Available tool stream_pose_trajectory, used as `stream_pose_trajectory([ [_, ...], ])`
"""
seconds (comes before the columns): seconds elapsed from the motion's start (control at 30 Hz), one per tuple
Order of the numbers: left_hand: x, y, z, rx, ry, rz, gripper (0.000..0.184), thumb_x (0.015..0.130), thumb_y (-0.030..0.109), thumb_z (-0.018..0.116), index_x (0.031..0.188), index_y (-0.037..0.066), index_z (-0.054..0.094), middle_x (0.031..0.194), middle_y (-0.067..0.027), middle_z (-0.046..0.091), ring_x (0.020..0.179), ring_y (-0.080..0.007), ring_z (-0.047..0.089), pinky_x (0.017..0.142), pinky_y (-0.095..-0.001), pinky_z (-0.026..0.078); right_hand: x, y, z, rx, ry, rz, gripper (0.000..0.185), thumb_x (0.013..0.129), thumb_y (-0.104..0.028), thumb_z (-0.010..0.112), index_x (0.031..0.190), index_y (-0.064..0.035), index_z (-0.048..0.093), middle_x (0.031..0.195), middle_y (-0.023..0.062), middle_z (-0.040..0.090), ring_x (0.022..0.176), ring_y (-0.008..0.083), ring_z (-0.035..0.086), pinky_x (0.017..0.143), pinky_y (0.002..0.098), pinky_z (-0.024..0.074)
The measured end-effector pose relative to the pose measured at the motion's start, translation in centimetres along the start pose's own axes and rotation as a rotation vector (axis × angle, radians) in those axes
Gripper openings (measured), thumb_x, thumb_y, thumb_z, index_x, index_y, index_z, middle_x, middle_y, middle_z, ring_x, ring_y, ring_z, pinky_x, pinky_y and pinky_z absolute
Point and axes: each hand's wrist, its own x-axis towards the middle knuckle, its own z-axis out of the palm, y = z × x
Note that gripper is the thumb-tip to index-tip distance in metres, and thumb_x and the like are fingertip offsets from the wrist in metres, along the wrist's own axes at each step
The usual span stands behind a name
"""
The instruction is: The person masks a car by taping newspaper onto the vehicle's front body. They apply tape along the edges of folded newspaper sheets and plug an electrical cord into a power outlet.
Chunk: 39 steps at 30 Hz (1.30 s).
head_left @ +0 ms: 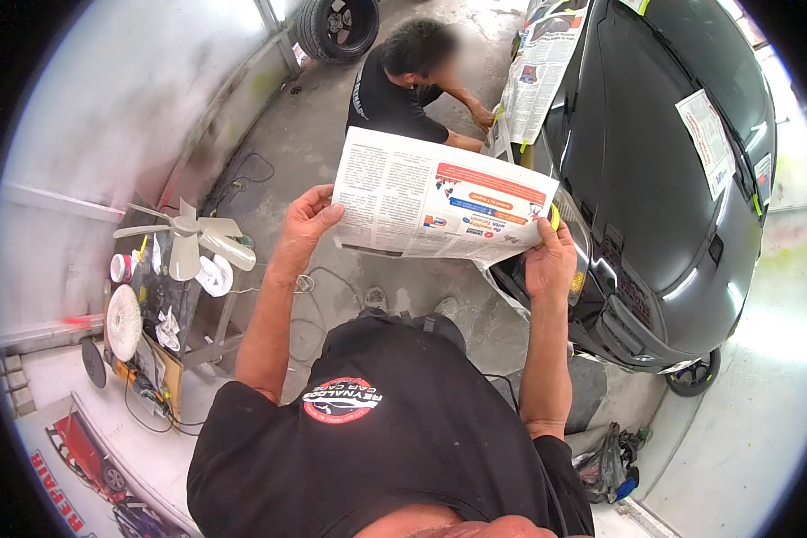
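A folded sheet of newspaper (412,202) is stretched out in front of my chest, held at both ends. My left hand (309,220) pinches its left edge between thumb and fingers. At the lower right corner my right hand (550,260) grips the sheet, thumb on top. A piece of yellow-green tape (555,217) shows beside my right fingertips; whether it is stuck to the sheet I cannot tell. Just beyond my right hand stands the black car (655,179), its headlight partly hidden. More newspaper (547,63) is taped along the car's side.
A co-worker (394,90) crouches by the car, hands at its papered side. A wheel (336,27) lies behind them. On the left, a bench (202,309) carries a fan blade (186,242) and a white polishing pad (124,321). Cables (309,305) run over the floor.
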Motion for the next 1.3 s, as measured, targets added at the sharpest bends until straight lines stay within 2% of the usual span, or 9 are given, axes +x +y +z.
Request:
stream_pose_trajectory([
  [0.03,0.1,0.4,0.3,-0.004,0.003,0.002,0.050,0.093,0.020,0.077,0.134,-0.001,0.059,0.115,-0.0112,0.072,0.107,-0.0141,0.064,0.097,-0.0318,0.049,-0.2,-0.2,0.3,0.001,0.002,0.004,0.034,0.096,-0.001,0.066,0.129,0.0022,0.057,0.119,0.0117,0.070,0.109,0.0205,0.067,0.100,0.0373,0.0518],
  [0.13,0.9,1.9,2.7,0.795,0.411,0.429,0.052,0.090,0.024,0.079,0.133,0.000,0.060,0.120,-0.0158,0.070,0.113,-0.0221,0.064,0.099,-0.0361,0.049,-1.2,-0.9,1.2,-0.128,-0.060,-0.046,0.036,0.095,0.001,0.067,0.130,0.0043,0.057,0.116,0.0116,0.070,0.104,0.0182,0.068,0.097,0.0336,0.0526],
  [0.3,1.8,6.7,10.3,0.926,0.076,0.605,0.057,0.089,0.029,0.080,0.136,0.002,0.061,0.130,-0.0176,0.066,0.124,-0.0287,0.061,0.106,-0.0400,0.046,-3.3,-0.7,4.7,-0.422,-0.271,-0.130,0.040,0.095,0.002,0.067,0.133,0.0067,0.054,0.114,0.0119,0.071,0.099,0.0135,0.068,0.091,0.0282,0.0533],
  [0.47,2.6,5.5,14.9,0.607,-0.107,0.349,0.039,0.089,0.026,0.078,0.114,-0.002,0.070,0.108,-0.0157,0.073,0.103,-0.0293,0.069,0.091,-0.0385,0.054,-4.8,0.1,6.6,-0.521,-0.375,-0.223,0.048,0.094,0.000,0.069,0.138,0.0061,0.052,0.110,0.0113,0.071,0.098,0.0144,0.067,0.091,0.0291,0.0530],
  [0.67,1.4,2.4,16.1,0.337,-0.088,0.268,0.017,0.093,0.010,0.073,0.105,-0.002,0.070,0.091,-0.0121,0.071,0.079,-0.0158,0.066,0.071,-0.0307,0.053,-5.7,0.5,5.0,-0.761,-0.321,-0.377,0.048,0.092,-0.008,0.073,0.136,0.0025,0.057,0.101,0.0094,0.071,0.094,0.0136,0.066,0.086,0.0297,0.0529],
  [0.8,0.2,3.1,16.5,0.414,-0.020,0.433,0.014,0.095,0.008,0.071,0.103,-0.002,0.069,0.086,-0.0082,0.069,0.076,-0.0128,0.064,0.070,-0.0288,0.052,-7.0,0.1,4.3,-0.730,-0.339,-0.389,0.039,0.098,-0.011,0.065,0.135,0.0012,0.057,0.101,0.0099,0.073,0.097,0.0174,0.068,0.097,0.0350,0.0508],
  [0.93,0.1,4.5,16.0,0.417,-0.031,0.442,0.016,0.096,0.009,0.071,0.108,-0.001,0.071,0.083,-0.0032,0.067,0.076,-0.0070,0.060,0.069,-0.0252,0.050,-7.3,-0.7,4.3,-0.860,-0.529,-0.677,0.028,0.099,-0.008,0.061,0.126,-0.0012,0.060,0.100,0.0126,0.072,0.099,0.0312,0.069,0.118,0.0518,0.0346],
  [1.07,-0.5,5.4,15.3,0.240,-0.148,0.251,0.022,0.095,0.009,0.072,0.115,-0.001,0.073,0.083,-0.0025,0.067,0.076,-0.0065,0.059,0.070,-0.0243,0.050,-8.2,-1.7,5.2,-1.019,-0.598,-0.827,0.024,0.092,-0.004,0.069,0.116,-0.0030,0.066,0.102,0.0128,0.070,0.104,0.0305,0.066,0.117,0.0557,0.0344],
  [1.3,-1.0,3.4,13.5,0.336,-0.129,0.327,0.016,0.090,0.005,0.073,0.105,-0.002,0.075,0.086,-0.0074,0.071,0.078,-0.0096,0.067,0.071,-0.0267,0.054,-8.7,-1.5,5.1,-1.139,-0.741,-0.826,0.038,0.079,0.000,0.076,0.116,-0.0052,0.068,0.102,0.0085,0.070,0.111,0.0276,0.064,0.119,0.0547,0.0331],
])
